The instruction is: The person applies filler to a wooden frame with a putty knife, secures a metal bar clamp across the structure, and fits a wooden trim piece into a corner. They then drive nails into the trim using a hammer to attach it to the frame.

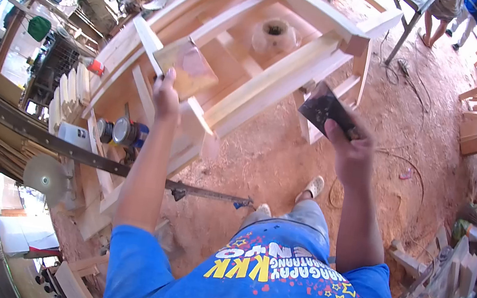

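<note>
Head view: right grip (350, 143) holds smeared, dark rectangle (324, 109).

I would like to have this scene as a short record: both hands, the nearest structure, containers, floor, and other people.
Left hand: grips a yellowish square piece, material unclear
Right hand: grips a dark flat piece
Nearest structure: pale wooden frame
Containers: tins, picture left
Floor: reddish-brown
Other people: bare legs, upper right

Person (270, 269) w/ 1 L hand (166, 99), 1 R hand (351, 146), 2 shoes (315, 186); also 1 yel.-pink flat pc. (191, 75), 1 dk. flat pc. (323, 109), 1 lg. wdn. frame (275, 84).
</note>
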